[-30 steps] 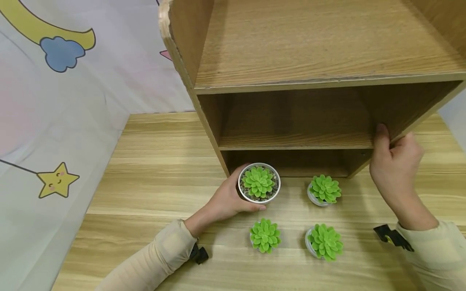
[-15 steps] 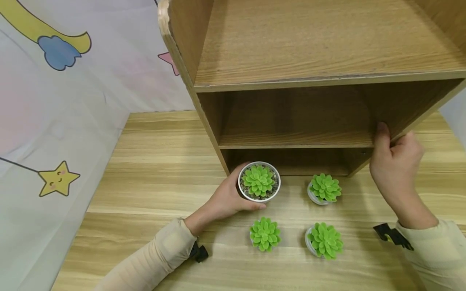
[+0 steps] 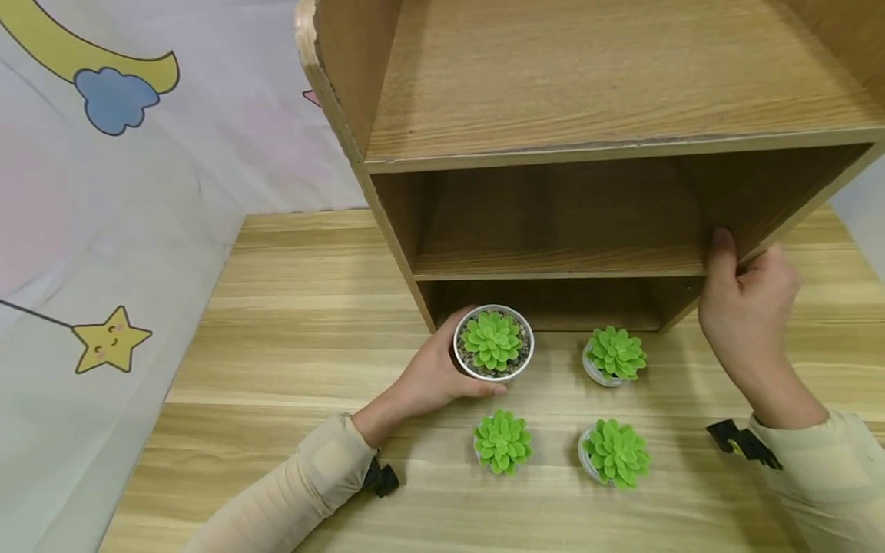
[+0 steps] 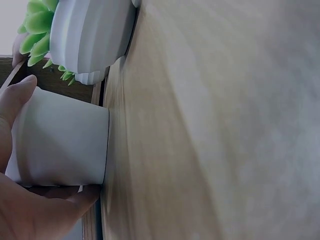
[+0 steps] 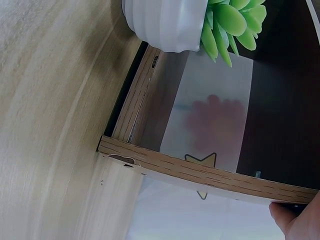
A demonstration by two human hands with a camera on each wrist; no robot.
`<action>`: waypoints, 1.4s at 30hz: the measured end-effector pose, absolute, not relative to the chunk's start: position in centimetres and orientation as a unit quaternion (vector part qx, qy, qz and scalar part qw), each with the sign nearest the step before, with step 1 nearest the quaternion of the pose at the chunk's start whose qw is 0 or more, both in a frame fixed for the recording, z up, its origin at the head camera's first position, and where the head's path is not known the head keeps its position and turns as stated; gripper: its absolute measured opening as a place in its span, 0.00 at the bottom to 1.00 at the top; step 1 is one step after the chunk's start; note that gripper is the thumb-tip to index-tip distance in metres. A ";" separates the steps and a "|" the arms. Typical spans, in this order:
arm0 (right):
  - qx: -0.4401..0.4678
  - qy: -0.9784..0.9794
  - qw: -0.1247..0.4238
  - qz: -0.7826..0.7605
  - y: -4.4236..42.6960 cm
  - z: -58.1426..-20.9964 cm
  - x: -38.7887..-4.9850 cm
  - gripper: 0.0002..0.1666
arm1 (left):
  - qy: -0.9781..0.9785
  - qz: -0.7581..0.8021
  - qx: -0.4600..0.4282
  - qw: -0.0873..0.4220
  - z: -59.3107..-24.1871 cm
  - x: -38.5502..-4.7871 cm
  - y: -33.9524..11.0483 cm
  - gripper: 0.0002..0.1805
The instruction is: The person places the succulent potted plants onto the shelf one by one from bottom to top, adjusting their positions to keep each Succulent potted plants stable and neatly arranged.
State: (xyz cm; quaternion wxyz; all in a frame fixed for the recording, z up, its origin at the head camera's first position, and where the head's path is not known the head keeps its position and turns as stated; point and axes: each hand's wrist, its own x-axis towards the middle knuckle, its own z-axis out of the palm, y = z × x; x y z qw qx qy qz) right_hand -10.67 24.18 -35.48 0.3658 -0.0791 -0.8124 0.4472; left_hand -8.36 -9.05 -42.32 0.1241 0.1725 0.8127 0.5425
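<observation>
Near the centre of the head view, a white-potted succulent (image 3: 492,342) is grasped from its left by the left hand (image 3: 434,372), with the thumb laid along the near side of the pot. At the right of the frame, the right-hand panel of the wooden shelf unit (image 3: 608,84) is gripped by the right hand (image 3: 750,319), well apart from that pot. Between the hands and below, three smaller plants (image 3: 502,442) are spread on the wooden table (image 3: 290,322). At left, a yellow star (image 3: 112,339) is printed on the pale backdrop (image 3: 159,177).
</observation>
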 end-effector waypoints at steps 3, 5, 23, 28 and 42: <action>-0.080 -0.812 0.368 0.446 24.2 -35.6 -10.8 0.10 | 0.812 0.544 0.171 0.123 -42.3 -8.3 -9.0 0.58; -0.081 -0.812 0.370 0.445 24.2 -35.6 -10.8 0.10 | 0.812 0.545 0.169 0.124 -42.3 -8.3 -8.9 0.57; -0.077 -0.811 0.368 0.449 24.3 -35.6 -10.8 0.10 | 0.802 0.561 0.168 0.117 -42.1 -8.0 -8.9 0.56; -0.077 -0.810 0.373 0.446 24.3 -35.7 -10.8 0.11 | 0.802 0.559 0.171 0.120 -42.1 -7.8 -8.9 0.56; -0.077 -0.811 0.375 0.442 24.3 -35.7 -10.8 0.11 | 0.793 0.573 0.164 0.124 -41.7 -7.6 -9.0 0.56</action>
